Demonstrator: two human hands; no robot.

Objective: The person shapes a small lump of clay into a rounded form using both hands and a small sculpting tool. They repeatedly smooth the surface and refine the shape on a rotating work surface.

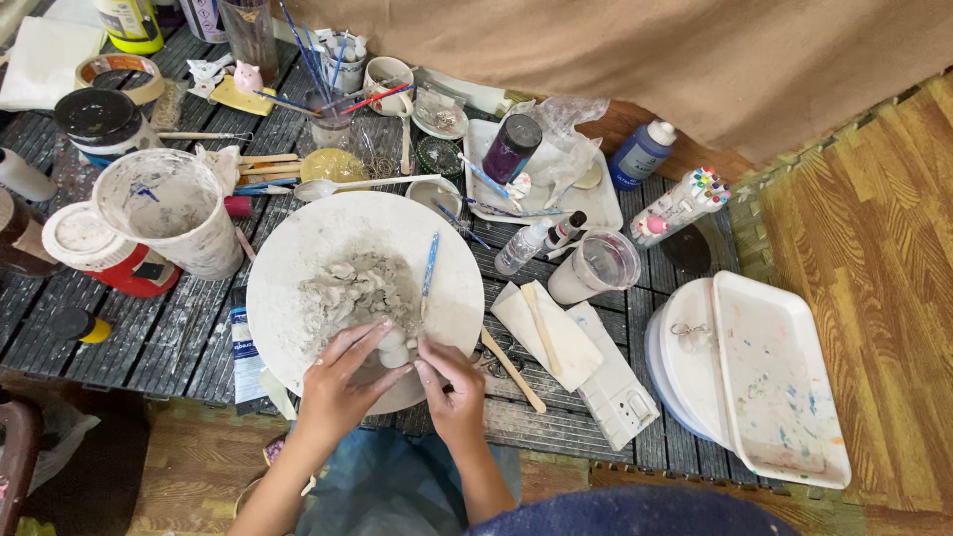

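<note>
Far left of the dark slatted table [149, 337] stands a white paint-smeared plastic bucket [171, 208], well apart from the work. Next comes the round white plaster-dusted board [298, 248], bearing a heap of torn grey clay [352, 288] at its middle and a blue-handled modelling tool [429, 268] lying beside the heap, long axis running away from the person.

The left hand [342, 377] comes up from the near edge, wrist low, fingers curled round the left flank of a small pale grey clay lump [394, 347]. The lump sits at the near edge of the board, just in front of the heap and between the two hands, touching both. Its long axis cannot be told; the fingers hide most of it.

The right hand [452, 382] mirrors the first, thumb and forefinger pinched on the lump's right side. Neither hand is nearer. Further right, a tan wooden stick [513, 369] lies untouched, near the right wrist.
</note>
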